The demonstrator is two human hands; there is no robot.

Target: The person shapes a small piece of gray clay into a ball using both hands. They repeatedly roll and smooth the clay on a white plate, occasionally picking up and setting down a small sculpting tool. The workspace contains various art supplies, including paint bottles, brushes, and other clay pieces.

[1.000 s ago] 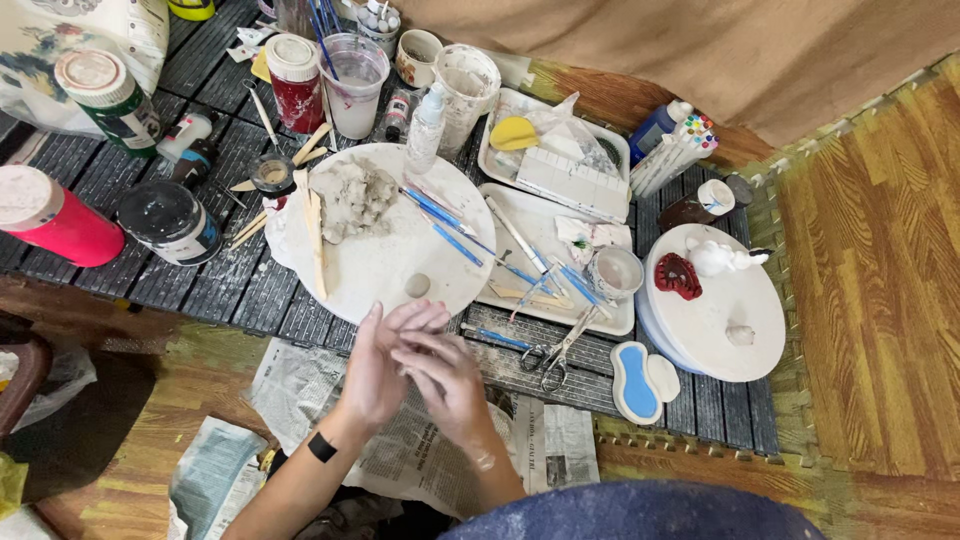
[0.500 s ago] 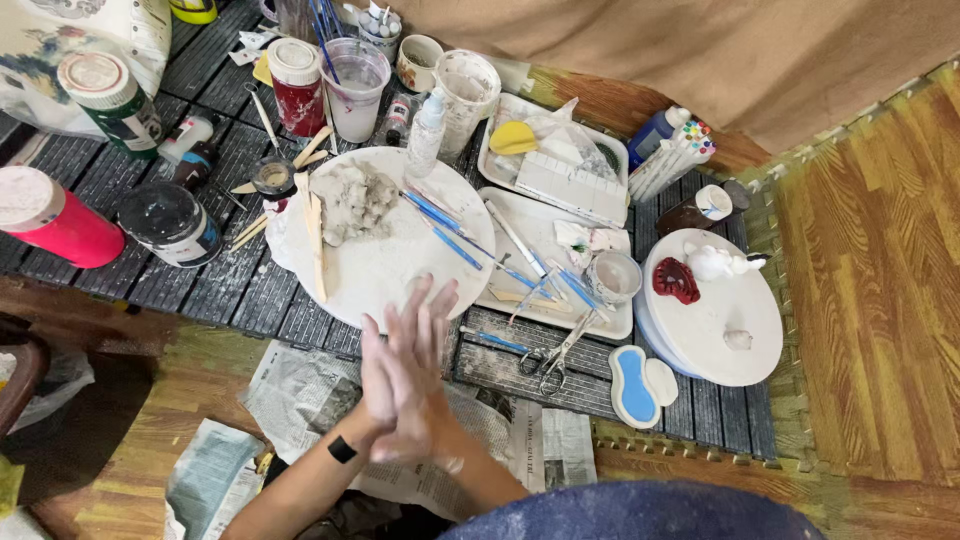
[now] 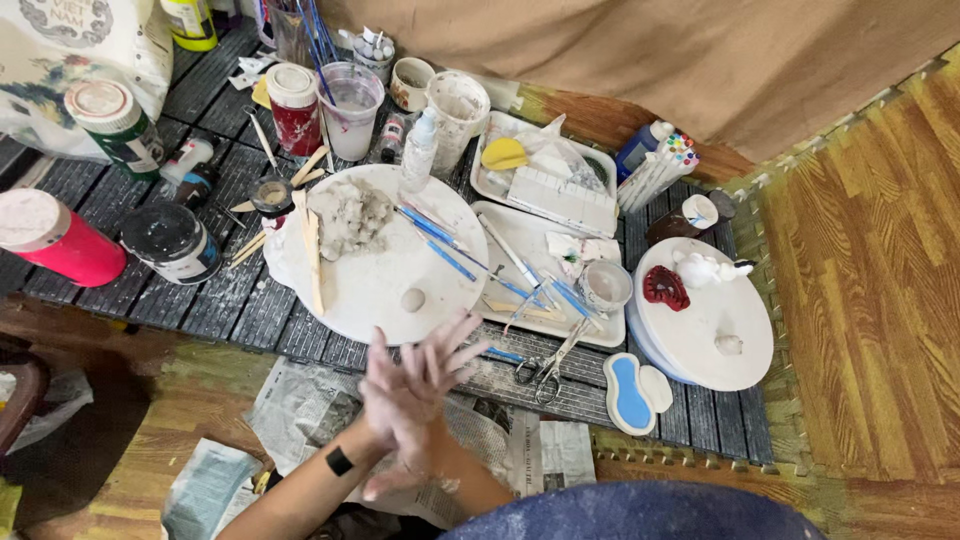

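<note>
Below the round board [image 3: 370, 290], two hands [image 3: 410, 395] press palm to palm, holding nothing visible; one clay ball [image 3: 413, 299] lies near.

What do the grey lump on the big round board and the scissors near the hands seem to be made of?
Grey lump: probably soft modelling clay, matt and rough, torn-looking surface.
Scissors: metal, by the thin grey blades and handles with a dull shine.
Left hand and right hand, pressed together, look dusted pale.
</note>
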